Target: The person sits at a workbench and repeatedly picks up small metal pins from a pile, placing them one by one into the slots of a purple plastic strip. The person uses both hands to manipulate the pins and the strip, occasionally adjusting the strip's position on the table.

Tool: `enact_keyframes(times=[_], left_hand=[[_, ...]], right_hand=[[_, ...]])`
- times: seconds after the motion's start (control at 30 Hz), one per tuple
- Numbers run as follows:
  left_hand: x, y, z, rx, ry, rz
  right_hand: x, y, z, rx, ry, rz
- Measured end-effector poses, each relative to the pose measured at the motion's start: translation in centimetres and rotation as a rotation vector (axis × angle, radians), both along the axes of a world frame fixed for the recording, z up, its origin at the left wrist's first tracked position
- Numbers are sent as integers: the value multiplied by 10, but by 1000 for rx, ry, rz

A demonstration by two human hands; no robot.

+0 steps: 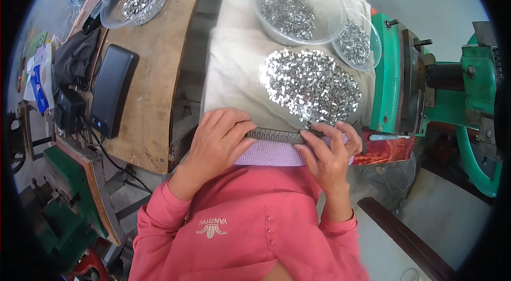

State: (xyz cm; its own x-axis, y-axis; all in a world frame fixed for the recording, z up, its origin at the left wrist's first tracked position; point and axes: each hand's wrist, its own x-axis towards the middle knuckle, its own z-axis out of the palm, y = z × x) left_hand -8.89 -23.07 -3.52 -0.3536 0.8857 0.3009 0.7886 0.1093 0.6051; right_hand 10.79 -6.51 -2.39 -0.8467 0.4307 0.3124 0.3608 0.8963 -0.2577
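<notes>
A dark, narrow metal strip with a row of slots or teeth [277,135] lies crosswise in front of me. My left hand [219,137] is closed round its left end, thumb on the near side. Over the right part of the strip, my right hand [331,148] is bent, its index fingertip and thumb against the strip and the other fingers curled. Whether it also pinches a small piece is hidden. Just beyond lies a heap of small shiny metal pieces [314,87]. Purple checked cloth [271,154] shows under the strip's near side.
A large clear tub [255,20] and a smaller clear bowl [377,49], both with metal pieces, stand beyond the heap on pale cloth [229,68]. Green machinery [386,79] borders the right. On the left, a wooden table [154,79] carries a black box-shaped device [114,89] and another tub [109,12].
</notes>
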Motion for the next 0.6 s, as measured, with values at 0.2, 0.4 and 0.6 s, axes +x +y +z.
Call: enact_keyframes(times=[0.2,0.4,0.6], left_hand=[[-2,-4,-4,72,-162,26],[-1,1,0,82,-194,28],[-1,0,0,121,-174,47]], right_hand=[[-3,17,17,-33,60,-27],[-19,73,47,7,225,-124],[-52,128,52,-134,164,-101]])
